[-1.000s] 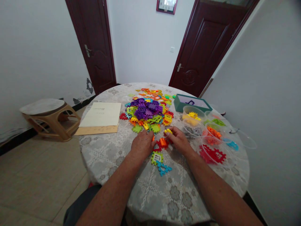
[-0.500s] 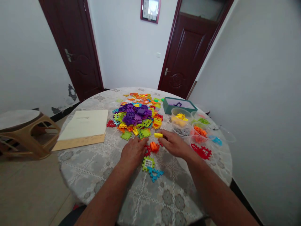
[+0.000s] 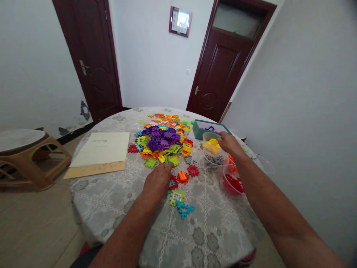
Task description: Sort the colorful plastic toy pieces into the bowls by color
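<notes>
My right hand [image 3: 231, 144] reaches over the near side of a clear round tub [image 3: 205, 144] of yellow plastic building pieces [image 3: 213, 146]. Its visible fingers are closed together at the tub, and what lies between them blends into the yellow. On the table rests my left hand [image 3: 157, 181], fingers stretched forward, just short of a lime square piece [image 3: 173, 160]. Beside it lie a red piece [image 3: 173, 182], an orange piece [image 3: 183, 176] and another red piece [image 3: 193, 171]. Nearer to me are a lime piece [image 3: 176, 197] and a blue triangle [image 3: 184, 209].
A mixed pile of pieces [image 3: 160, 138], purple on top, covers the table's middle. Right of it stand a green box [image 3: 198, 131], a tub of grey pieces [image 3: 214, 160] and a tub of red pieces [image 3: 233, 184]. Paper sheets [image 3: 100, 149] lie at left.
My right hand has gone from the table's middle, where it held a yellow piece, rightward and away to the yellow tub. My left hand has stayed nearly in place.
</notes>
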Demonstrator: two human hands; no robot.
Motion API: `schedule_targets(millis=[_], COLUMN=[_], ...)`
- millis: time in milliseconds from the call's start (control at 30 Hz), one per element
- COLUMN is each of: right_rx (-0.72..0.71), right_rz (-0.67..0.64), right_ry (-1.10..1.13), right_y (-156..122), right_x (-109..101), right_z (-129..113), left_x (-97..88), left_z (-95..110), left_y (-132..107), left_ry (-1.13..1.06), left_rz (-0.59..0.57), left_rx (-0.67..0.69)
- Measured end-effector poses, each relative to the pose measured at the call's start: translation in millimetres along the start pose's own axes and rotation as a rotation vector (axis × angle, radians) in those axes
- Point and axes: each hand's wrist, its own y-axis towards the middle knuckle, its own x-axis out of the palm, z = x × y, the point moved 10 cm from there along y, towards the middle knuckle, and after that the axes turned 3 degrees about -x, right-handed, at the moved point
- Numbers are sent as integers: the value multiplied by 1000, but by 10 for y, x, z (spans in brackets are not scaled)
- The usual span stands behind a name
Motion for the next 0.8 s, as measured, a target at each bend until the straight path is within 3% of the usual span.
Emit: schedule_targets(millis=[100, 233, 367, 467, 533, 667, 800], right_rx=[-138, -464, -542, -495, -481, -451, -269], right_rz=[4, -169, -286, -333, -325, -282, -312], right_ry=[124, 296, 199, 131, 177, 442, 814], right_y=[-294, -959, -1447, -1568, -1579, -1528, -1469], right_x=[67, 374, 788, 1039, 1089, 1029, 1033], right_z=[-296, -1015, -1455, -1554, -1569, -1501, -1325], left_x=[-81, -167, -202, -220, -219, -238, -281], left_z=[-35, -120, -161, -176, -187, -180, -89], left_y=[-19, -40, -56, -74, -83, -90, -97], left_ry=[-27, -40, -49, -71, -92, -159, -247], left_rz=[18, 58, 100, 132, 134, 108, 68], left_rx=[-19, -67, -47, -16, -7, -3, 49])
